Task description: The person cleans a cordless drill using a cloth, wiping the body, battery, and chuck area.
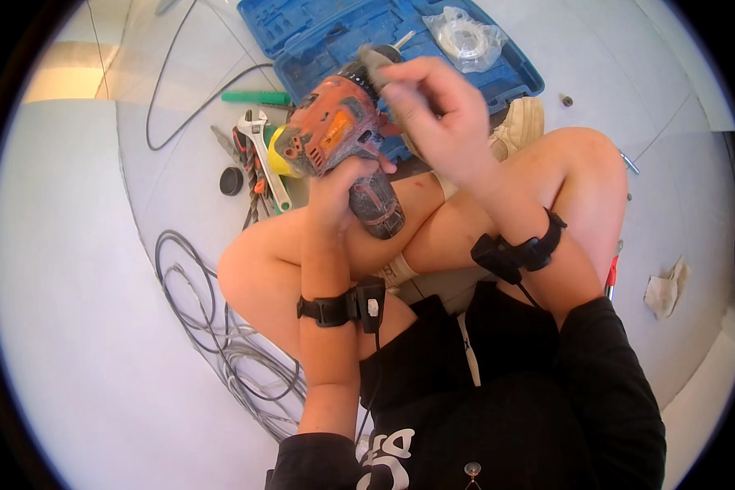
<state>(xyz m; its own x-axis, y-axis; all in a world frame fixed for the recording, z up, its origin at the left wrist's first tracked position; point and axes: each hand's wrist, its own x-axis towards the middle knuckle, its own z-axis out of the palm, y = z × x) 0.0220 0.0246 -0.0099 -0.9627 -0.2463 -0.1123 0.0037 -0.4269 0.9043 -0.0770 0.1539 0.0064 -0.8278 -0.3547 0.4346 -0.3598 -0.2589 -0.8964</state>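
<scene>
My left hand grips the handle of a dusty red and black cordless drill, which is raised over my crossed legs. The drill points away from me, up and to the right, and a pale metal bit sticks out beyond its black chuck. Between the thumb and fingers of my right hand is a blurred grey cloth-like piece, held against the front collar of the drill. Motion blur hides its exact kind. Behind the drill lies an open blue plastic tool case, partly covered by it.
A coil in a clear bag rests on the case. Left of the drill lie an adjustable wrench, a green tube and a black cap. Coiled cables spread by my left leg; a crumpled cloth lies far right.
</scene>
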